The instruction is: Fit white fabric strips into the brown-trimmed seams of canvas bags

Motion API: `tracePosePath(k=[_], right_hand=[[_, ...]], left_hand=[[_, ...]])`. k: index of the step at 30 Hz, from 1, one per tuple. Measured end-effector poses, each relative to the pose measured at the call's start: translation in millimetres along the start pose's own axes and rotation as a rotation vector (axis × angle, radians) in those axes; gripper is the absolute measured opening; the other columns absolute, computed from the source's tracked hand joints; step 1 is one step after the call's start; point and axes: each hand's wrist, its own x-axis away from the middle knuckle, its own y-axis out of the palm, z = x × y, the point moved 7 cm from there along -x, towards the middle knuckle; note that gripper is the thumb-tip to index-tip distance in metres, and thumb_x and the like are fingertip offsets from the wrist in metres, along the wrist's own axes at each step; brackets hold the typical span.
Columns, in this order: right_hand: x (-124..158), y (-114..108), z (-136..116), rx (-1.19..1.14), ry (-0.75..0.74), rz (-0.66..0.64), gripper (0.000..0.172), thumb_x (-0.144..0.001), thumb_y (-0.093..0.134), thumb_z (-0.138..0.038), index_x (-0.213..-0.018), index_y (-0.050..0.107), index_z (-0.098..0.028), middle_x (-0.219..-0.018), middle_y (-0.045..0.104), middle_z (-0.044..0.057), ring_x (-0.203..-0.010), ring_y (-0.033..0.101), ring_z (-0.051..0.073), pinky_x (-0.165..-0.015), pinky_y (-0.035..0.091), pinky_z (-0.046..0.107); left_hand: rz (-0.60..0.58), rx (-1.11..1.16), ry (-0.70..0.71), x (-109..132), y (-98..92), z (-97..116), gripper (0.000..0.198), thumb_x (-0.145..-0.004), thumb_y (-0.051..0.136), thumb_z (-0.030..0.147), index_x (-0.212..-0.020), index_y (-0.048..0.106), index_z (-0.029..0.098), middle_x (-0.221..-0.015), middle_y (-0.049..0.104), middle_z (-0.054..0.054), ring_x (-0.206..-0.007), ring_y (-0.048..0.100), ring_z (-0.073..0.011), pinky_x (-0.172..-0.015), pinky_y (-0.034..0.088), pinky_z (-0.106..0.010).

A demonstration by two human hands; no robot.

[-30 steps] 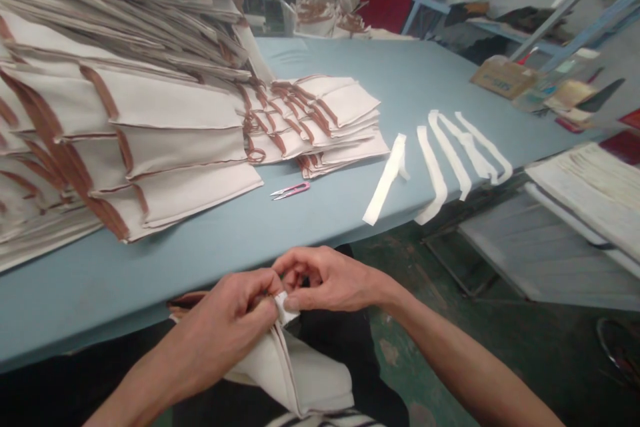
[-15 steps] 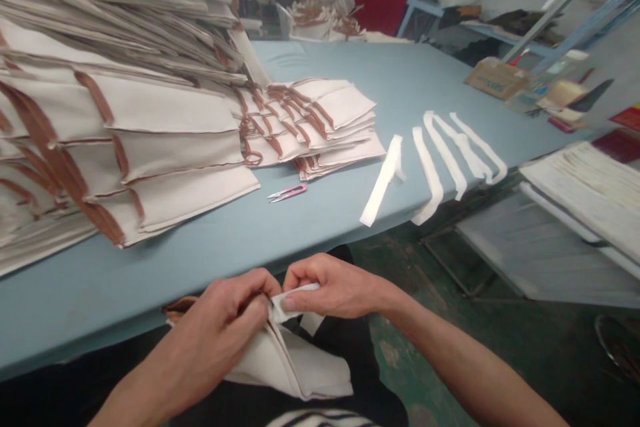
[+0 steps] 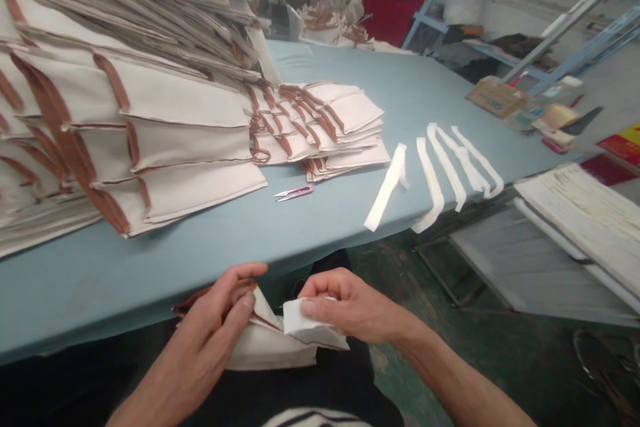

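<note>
Head view: canvas bag (image 3: 270, 350) lies over the lap, just below the worktop (image 3: 150, 273) edge. Left hand (image 3: 205, 340) has fingers narrow on its brown-trimmed edge, steadying it. Right hand (image 3: 350, 307) has fingers pinching white strip (image 3: 305, 323) onto the bag. Bag stack (image 3: 160, 107), snips (image 3: 294, 193) wait on the worktop within reach.

A sewing workshop: stacked canvas bags (image 3: 170, 147) fill a long blue table (image 3: 150, 267).
</note>
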Motion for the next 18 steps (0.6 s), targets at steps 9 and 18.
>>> tracePosePath(k=[9,18], right_hand=[[-6.1,16.8,7.0,-0.144,-0.087,0.058,0.060,-0.085,0.071,-0.077,-0.088,0.064,-0.017,-0.056,0.043,-0.010,-0.045,0.032,0.006,-0.043,0.025,0.020],[7.6,44.4,-21.4,0.455,-0.418,0.276,0.017,-0.100,0.062,-0.021,-0.087,0.072,-0.021,-0.120,0.077,0.007,-0.107,0.072,0.020,-0.094,0.051,0.029]], left_hand=[[0.035,0.227,-0.108,8.2,-0.8,-7.8,0.044,-0.101,0.050,0.069,-0.115,0.056,0.027,-0.081,0.066,0.003,-0.074,0.058,-0.0212,-0.066,0.042,-0.028],[0.112,0.368,-0.169,17.8,4.9,-24.5,0.044,-0.101,0.054,0.065,-0.118,0.053,0.025,-0.081,0.066,0.002,-0.074,0.060,-0.0216,-0.066,0.044,-0.029]])
